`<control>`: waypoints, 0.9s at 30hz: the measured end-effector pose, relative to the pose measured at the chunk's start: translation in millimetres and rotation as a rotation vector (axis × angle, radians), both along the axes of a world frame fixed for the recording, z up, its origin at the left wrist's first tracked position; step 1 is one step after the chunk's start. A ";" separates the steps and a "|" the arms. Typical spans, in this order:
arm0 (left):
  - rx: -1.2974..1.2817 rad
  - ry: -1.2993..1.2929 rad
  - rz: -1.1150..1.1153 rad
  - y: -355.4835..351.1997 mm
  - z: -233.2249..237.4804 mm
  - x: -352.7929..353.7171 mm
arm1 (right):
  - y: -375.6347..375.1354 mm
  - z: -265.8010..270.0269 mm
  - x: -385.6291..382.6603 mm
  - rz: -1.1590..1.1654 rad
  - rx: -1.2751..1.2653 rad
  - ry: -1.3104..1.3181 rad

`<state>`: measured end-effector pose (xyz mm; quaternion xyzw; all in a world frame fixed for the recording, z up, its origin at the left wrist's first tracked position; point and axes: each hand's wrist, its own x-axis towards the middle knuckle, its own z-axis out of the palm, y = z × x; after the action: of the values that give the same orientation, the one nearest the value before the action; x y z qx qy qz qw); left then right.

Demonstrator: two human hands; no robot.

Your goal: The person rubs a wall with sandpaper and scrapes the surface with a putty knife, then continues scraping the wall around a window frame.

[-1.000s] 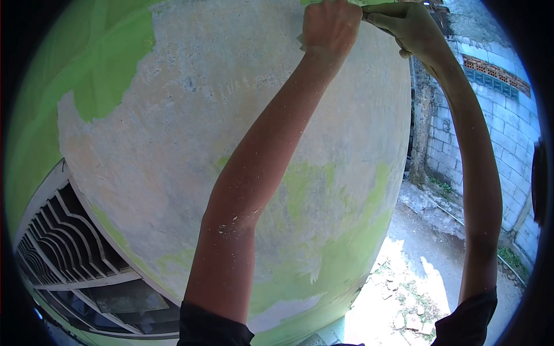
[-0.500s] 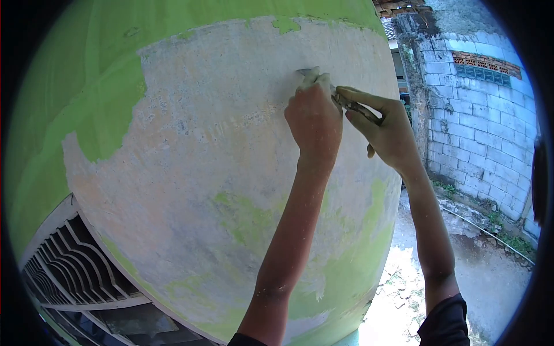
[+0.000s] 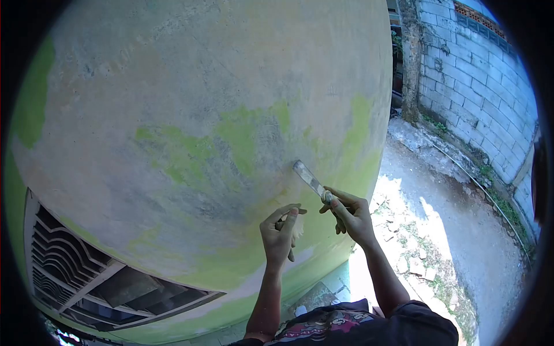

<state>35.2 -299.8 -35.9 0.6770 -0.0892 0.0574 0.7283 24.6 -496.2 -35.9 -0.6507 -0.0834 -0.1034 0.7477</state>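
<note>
My right hand is closed around the handle of a scraper, thumb and fingers near the base of its metal blade. The narrow blade points up and left, overlapping the wall in this view. Lower and to the left, my left hand has thumb and fingers pinched together, apart from the scraper. A pale ragged piece shows beside its fingers. The wall is curved in this view, with bare greyish plaster and patches of green paint.
A slatted window vent sits in the wall at lower left. On the right, a white block wall stands beyond a concrete path. Rubble and weeds lie along the ground near the wall's foot.
Both hands have come down from high on the wall and moved apart. The scraper, mostly hidden behind the left hand before, now shows its blade. My view has tilted downward.
</note>
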 end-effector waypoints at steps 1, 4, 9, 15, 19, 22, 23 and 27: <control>0.009 0.021 -0.006 -1.5 -7.9 -1.1 | 0.6 -13.6 -2.3 0.037 -0.002 0.049; 0.055 0.010 -0.033 -9.3 -27.7 -1.2 | 5.9 -42.0 -11.5 0.051 0.033 0.121; 0.110 0.182 -0.106 -36.5 -39.3 -5.3 | 13.0 -71.9 -25.0 -0.002 0.198 0.161; 0.236 0.135 -0.132 -52.6 -45.1 13.8 | 12.9 -71.9 -30.1 -0.088 0.170 0.149; 0.185 0.225 -0.262 -56.9 -55.8 25.8 | 13.6 -81.8 -26.7 -0.118 0.115 0.147; 0.117 0.298 -0.396 -56.9 -64.6 34.9 | 19.4 -77.3 -28.9 -0.169 0.108 0.191; 0.112 0.301 -0.427 -57.9 -66.8 39.9 | 21.3 -76.3 -29.4 -0.200 0.102 0.194; -0.009 0.311 -0.563 -70.6 -81.5 51.8 | 26.5 -85.4 -28.5 -0.310 0.086 0.194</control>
<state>87.0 -370.4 -117.4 0.6231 -0.1603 -0.2501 0.7235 -3.9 -469.8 -121.3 -0.6302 0.0949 -0.1578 0.7543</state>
